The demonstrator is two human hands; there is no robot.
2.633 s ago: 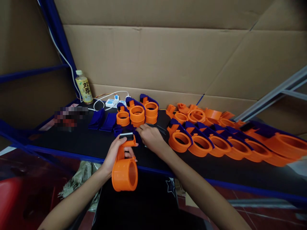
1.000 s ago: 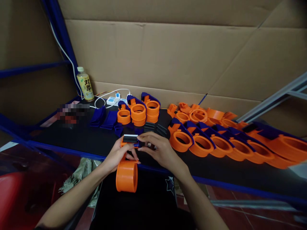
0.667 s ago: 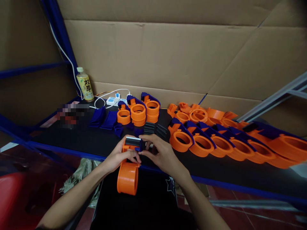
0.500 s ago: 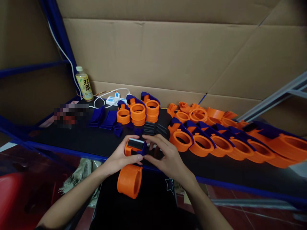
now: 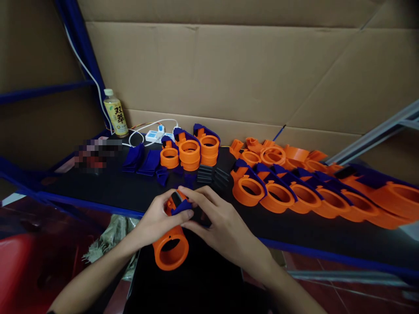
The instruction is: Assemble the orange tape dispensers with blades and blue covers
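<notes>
Over the front edge of the bench, my left hand (image 5: 161, 218) is closed around the head of an orange tape dispenser (image 5: 157, 252). Its round hub hangs below my fingers, the open ring turned toward me. My right hand (image 5: 218, 213) grips the same head from the right, fingertips on top and thumb lower down. Between my hands a blue side piece (image 5: 182, 206) shows on the head, beside a dark strip along its top. My fingers partly cover the head. Just behind my hands lie black strips (image 5: 204, 174) and small blue pieces (image 5: 162, 176).
A row of orange and blue dispensers (image 5: 278, 197) runs along the right of the black bench (image 5: 108, 187), with more orange bodies (image 5: 273, 155) behind. Stacked dispensers (image 5: 189, 155), blue flat pieces (image 5: 149, 162), a power strip (image 5: 153, 136) and a drink bottle (image 5: 115, 114) stand left of centre.
The dispenser has been turned in my hands: its toothed edge no longer faces up, and its hub has swung left with the ring opening toward me. My right hand has closed in on the head.
</notes>
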